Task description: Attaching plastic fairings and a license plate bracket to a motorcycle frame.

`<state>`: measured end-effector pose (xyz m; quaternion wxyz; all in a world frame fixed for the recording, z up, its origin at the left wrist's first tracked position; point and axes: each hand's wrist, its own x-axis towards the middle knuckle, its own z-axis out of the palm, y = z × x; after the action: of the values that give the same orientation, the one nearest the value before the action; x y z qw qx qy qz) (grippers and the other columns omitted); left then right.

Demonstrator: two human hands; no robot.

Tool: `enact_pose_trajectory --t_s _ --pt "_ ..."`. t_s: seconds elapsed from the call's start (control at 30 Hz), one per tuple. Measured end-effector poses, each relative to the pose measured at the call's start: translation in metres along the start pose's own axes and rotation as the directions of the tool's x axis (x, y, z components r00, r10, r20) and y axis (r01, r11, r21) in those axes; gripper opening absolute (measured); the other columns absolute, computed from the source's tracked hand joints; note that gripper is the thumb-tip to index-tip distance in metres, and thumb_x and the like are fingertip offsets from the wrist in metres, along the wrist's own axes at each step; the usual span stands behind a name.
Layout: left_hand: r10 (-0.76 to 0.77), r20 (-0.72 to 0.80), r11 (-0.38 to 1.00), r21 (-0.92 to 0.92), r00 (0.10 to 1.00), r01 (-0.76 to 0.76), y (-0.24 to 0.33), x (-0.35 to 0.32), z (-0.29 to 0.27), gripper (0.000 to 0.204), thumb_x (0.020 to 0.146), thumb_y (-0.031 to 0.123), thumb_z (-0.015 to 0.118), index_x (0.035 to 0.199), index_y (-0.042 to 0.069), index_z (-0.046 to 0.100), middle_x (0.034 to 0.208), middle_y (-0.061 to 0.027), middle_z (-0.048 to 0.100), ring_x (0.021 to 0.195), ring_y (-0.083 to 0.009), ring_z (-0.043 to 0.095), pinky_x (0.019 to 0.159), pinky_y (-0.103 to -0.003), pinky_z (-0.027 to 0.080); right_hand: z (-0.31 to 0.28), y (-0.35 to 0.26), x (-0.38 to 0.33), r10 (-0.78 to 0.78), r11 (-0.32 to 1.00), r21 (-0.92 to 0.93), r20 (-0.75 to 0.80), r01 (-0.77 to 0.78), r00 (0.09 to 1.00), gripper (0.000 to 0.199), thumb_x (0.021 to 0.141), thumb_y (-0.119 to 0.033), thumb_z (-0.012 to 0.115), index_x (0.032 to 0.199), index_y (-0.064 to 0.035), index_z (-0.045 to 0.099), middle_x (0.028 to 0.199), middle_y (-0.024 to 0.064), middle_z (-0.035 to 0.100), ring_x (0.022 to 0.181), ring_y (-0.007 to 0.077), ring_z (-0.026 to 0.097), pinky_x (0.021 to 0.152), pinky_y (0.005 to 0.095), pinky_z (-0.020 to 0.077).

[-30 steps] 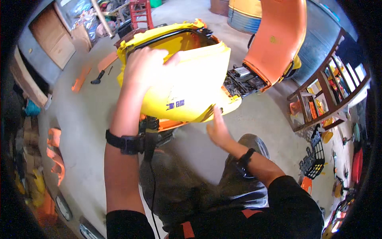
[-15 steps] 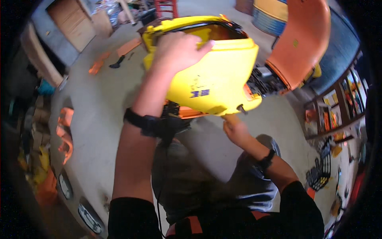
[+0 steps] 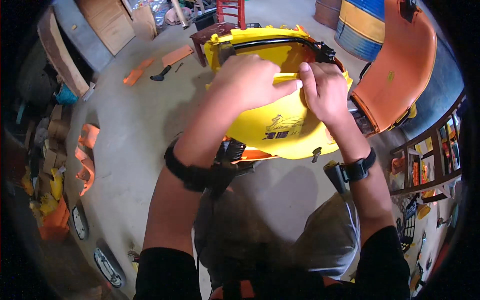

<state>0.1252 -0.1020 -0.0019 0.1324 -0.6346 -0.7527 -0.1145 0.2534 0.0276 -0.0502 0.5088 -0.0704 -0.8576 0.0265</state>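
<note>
A yellow plastic body panel (image 3: 285,127) of a small vehicle stands in front of me, with dark printed markings on its near face. My left hand (image 3: 247,82) is closed over the panel's top edge, its thumb stretched along the rim and its fingertips hidden. Right beside it, my right hand (image 3: 326,92) grips the same edge, thumb on the near side and fingers folded over. The two thumbs almost meet. Low on the panel's right side a key (image 3: 316,155) sticks out. Behind the panel is an open cavity with a black tube (image 3: 270,42) along its rim.
An orange seat (image 3: 400,70) rises at right, beside a blue and yellow drum (image 3: 360,30). Orange panels (image 3: 86,160) and a black-handled tool (image 3: 161,74) lie on the floor at left. A red chair (image 3: 230,15) stands behind; a wooden rack (image 3: 425,150) is at far right.
My right hand has come up from beneath the panel to its top edge, next to my left. The view has shifted, so the vehicle appears slightly lower and farther right.
</note>
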Motion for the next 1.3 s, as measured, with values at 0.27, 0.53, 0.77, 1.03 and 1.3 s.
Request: enact_pose_trajectory --t_s 0.27,0.53,0.77,1.03,1.3 --pt "-0.198 -0.020 0.940 -0.286 0.980 0.184 -0.004 -0.012 0.020 0.047 0.090 0.045 0.056 0.082 0.000 0.065 0.062 -0.0078 0.061 0.058 -0.0137 0.057 0.054 -0.033 0.045 0.025 0.019 -0.014 -0.004 1.000 0.019 -0.151 0.007 0.989 0.020 0.085 -0.015 0.056 0.069 -0.0039 0.060 0.064 0.0124 0.059 0.057 0.0319 0.057 0.055 0.0393 0.0460" --pt "0.048 -0.086 0.993 0.116 0.995 -0.038 0.009 0.004 0.014 0.034 0.084 0.033 0.060 0.071 0.003 0.051 0.067 -0.0132 0.049 0.063 -0.0317 0.051 0.057 -0.041 0.040 0.025 0.023 -0.025 0.057 0.997 0.060 -0.171 -0.047 0.984 0.023 0.065 -0.035 0.064 0.063 -0.0130 0.057 0.069 0.0021 0.057 0.066 0.0200 0.054 0.064 0.0339 0.0397" --pt "-0.089 -0.001 0.989 -0.123 0.996 0.088 -0.002 -0.002 0.009 0.042 0.078 0.041 0.068 0.056 0.013 0.046 0.053 -0.0027 0.047 0.054 -0.0225 0.052 0.058 -0.035 0.041 0.003 0.018 -0.008 0.035 0.999 -0.001 0.181 -0.035 0.983 0.019 0.060 -0.026 0.063 0.072 -0.0109 0.062 0.078 0.0032 0.059 0.071 0.0223 0.054 0.071 0.0366 0.0433" --pt "-0.048 0.237 0.928 -0.348 0.970 0.131 -0.007 0.019 -0.070 0.028 0.082 0.030 0.061 0.094 0.004 0.064 0.096 -0.0132 0.065 0.087 -0.0292 0.061 0.084 -0.042 0.045 -0.048 -0.033 0.075 0.178 0.963 -0.269 0.584 -0.018 0.792 0.025 0.085 -0.022 0.054 0.103 -0.0082 0.062 0.107 0.0094 0.062 0.116 0.0272 0.051 0.112 0.0479 0.0227" --pt "-0.068 0.479 0.660 -0.636 0.875 0.399 -0.004 -0.227 -0.216 0.029 0.093 0.024 0.050 0.114 0.007 0.058 0.116 -0.0185 0.059 0.099 -0.0341 0.060 0.078 -0.047 0.050 -0.281 -0.084 0.076 0.207 0.831 -0.121 0.973 -0.543 0.100 0.030 0.086 -0.019 0.052 0.113 -0.0063 0.060 0.107 0.0179 0.064 0.090 0.0352 0.063 0.075 0.0453 0.0517"
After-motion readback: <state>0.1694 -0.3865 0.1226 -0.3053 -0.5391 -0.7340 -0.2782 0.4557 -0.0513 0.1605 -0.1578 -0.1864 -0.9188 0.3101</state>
